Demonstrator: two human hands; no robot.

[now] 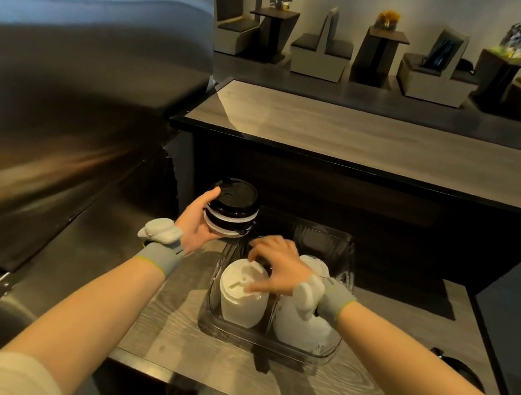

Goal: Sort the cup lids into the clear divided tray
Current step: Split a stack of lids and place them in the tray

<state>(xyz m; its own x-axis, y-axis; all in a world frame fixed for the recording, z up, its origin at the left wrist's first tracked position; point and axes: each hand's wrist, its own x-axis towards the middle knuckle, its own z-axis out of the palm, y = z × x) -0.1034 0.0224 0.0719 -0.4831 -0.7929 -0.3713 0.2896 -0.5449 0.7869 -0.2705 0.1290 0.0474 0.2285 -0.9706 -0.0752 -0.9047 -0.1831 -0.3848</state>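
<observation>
My left hand grips a short mixed stack of black and white cup lids, held up just left of the clear divided tray's far corner. The tray sits on the wooden surface. A tall stack of white lids fills its near-left compartment and another white stack stands on the right side. My right hand hovers over the tray, fingers spread and bent downward, thumb resting on the near-left stack's top lid; I cannot tell whether it pinches anything. I judge I'm mid-sort, seating a lid. Next I should peel the top black lid off the held stack and find it a compartment apart from the whites.
</observation>
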